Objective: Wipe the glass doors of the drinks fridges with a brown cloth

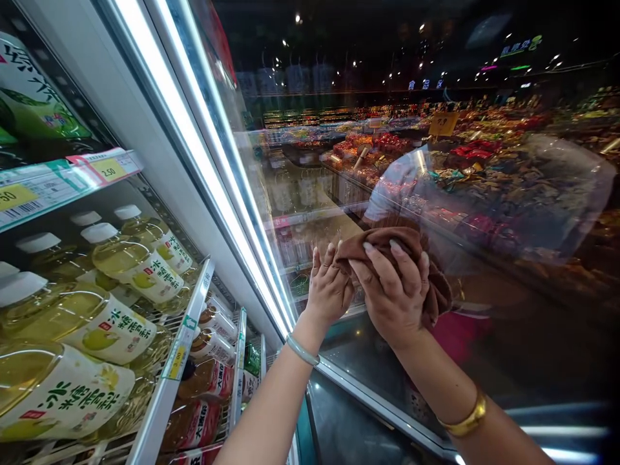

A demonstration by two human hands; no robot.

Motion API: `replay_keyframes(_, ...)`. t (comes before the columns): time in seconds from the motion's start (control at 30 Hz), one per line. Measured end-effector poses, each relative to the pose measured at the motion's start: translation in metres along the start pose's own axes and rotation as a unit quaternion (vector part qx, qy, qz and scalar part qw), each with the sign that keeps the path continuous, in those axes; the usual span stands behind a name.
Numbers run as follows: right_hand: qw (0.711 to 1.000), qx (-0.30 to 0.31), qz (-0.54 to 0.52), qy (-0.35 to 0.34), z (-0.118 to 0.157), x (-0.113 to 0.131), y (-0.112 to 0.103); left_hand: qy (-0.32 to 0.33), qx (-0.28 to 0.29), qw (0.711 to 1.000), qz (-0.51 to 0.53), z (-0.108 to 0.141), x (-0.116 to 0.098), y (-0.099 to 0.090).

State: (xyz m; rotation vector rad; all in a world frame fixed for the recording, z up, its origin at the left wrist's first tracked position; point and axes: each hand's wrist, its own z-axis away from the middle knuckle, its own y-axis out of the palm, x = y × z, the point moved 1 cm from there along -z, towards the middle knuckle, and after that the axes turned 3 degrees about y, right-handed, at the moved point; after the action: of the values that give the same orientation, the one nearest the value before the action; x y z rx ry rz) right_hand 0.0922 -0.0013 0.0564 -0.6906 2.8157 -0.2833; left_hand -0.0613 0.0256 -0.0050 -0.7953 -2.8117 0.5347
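So the big thing in front of me is the glass door point(314, 226), all shine and reflections, and I'd call this the wiping step: cloth up on the pane, both hands there with it. I reckon the next move calls for steady, even pressure with the cloth bunched less, so more of it meets the glass. Left of the door there are rows of yellow drink bottles point(111, 329) on the shelf. The brown cloth point(438, 287) sits against the near face of the door, soft-looking, folded and crumpled, one end drooping; can't tell if it's damp. My right hand point(397, 300) is curled over it, gripping it to the door. My left hand point(329, 294) is just beside it, fingers loosely spread toward the door; can't tell if they're pinching the cloth's edge. Smallest bits: my gold bracelet point(467, 416) and pale green bangle point(303, 351), both nearer me than the door.
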Motion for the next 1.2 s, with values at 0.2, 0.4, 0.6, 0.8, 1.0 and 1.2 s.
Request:
replay_keyframes(0.2, 0.995, 0.071, -0.041, -0.064, 0.069, 0.017, 0.019, -0.033, 0.003, 0.999, -0.043, 0.047, 0.006, 0.011)
replay_keyframes(0.4, 0.995, 0.042, -0.082, -0.035, 0.012, 0.028, 0.034, -0.093, -0.052, 0.992, -0.062, 0.021, 0.041, -0.004)
replay_keyframes(0.6, 0.994, 0.02, -0.095, -0.042, -0.001, 0.048, 0.055, -0.094, -0.013, 0.994, -0.062, 0.02, 0.061, -0.008)
replay_keyframes(0.8, 0.98, 0.099, -0.122, -0.125, 0.062, 0.05, 0.051, -0.123, 0.027, 0.988, -0.087, 0.086, 0.048, -0.001)
replay_keyframes(1.0, 0.983, 0.078, -0.131, -0.097, 0.035, 0.045, 0.049, -0.138, 0.005, 0.986, -0.099, 0.071, 0.056, -0.006)
replay_keyframes(1.2, 0.973, 0.13, -0.13, -0.138, 0.072, 0.047, 0.045, -0.133, 0.015, 0.988, -0.078, 0.094, 0.036, 0.012)
